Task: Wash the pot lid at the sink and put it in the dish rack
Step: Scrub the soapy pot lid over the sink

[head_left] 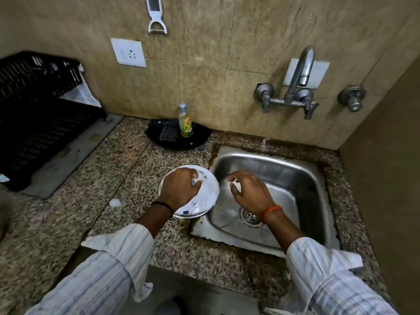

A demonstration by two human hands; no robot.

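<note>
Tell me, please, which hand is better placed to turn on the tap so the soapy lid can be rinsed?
The right hand, probably: it holds nothing and hovers over the sink, below the tap. The left hand holds the soapy lid.

You will find print in only one place: the red and green label on the dish soap bottle (185,121), which stands in the black tray (200,135) against the wall behind the sink. That label carries a red logo, but it is too small and blurred for you to make out a single letter. Nothing else before you bears any word, number or sign that can be read.
</note>
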